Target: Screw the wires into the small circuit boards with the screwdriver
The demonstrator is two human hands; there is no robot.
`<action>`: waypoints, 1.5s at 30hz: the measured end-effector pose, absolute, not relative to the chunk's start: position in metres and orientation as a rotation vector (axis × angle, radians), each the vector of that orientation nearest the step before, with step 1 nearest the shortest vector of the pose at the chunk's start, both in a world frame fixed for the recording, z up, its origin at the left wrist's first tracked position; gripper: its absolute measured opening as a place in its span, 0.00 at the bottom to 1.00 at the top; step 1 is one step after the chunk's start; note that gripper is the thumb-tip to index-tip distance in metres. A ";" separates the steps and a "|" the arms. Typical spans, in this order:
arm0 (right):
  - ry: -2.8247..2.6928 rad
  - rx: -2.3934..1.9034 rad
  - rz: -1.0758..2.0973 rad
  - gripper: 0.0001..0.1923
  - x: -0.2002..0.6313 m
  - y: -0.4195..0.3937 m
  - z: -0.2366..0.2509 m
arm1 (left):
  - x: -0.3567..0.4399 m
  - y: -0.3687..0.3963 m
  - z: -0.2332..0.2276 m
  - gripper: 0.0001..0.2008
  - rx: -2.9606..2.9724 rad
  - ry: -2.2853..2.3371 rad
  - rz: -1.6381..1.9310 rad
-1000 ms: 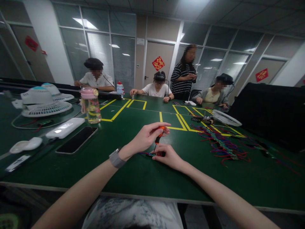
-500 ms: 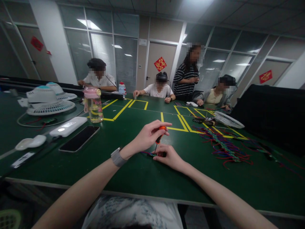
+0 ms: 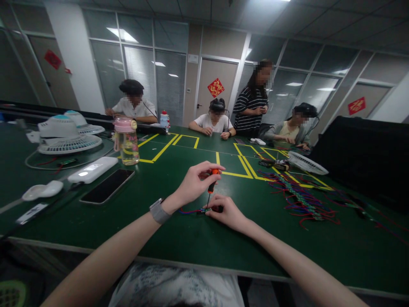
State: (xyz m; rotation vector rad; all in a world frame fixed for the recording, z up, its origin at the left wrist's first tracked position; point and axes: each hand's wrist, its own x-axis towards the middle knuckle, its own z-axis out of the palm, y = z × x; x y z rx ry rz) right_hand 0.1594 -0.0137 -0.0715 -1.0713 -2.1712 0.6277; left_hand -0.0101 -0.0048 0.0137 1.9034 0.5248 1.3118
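My left hand [image 3: 198,182] is closed on the orange and black handle of a screwdriver [image 3: 211,184]. The screwdriver stands nearly upright, its thin shaft reaching down to a small green circuit board [image 3: 204,210] on the table. Red and blue wires [image 3: 188,212] trail from the board to the left. With fingers pinched, my right hand [image 3: 226,209] holds the board against the table from the right. A small dark part shows under those fingers; I cannot make out what it is. The exact spot where the tip meets the board is too small to tell.
On the green table [image 3: 153,247], a row of wired circuit boards [image 3: 300,196] lies to the right. Left are a phone [image 3: 108,186], a white power bank-like device [image 3: 92,169], a pink-lidded bottle [image 3: 126,143] and white fans [image 3: 68,138]. Several people are across the table.
My left fingers have curled in closer around the screwdriver's handle, and the screwdriver has shifted slightly left. More of the board's wires show. A person across has drawn one hand inward.
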 end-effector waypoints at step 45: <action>-2.224 -1.080 0.594 0.07 0.160 -0.018 -0.067 | -0.003 -0.009 0.000 0.14 1.945 0.606 1.553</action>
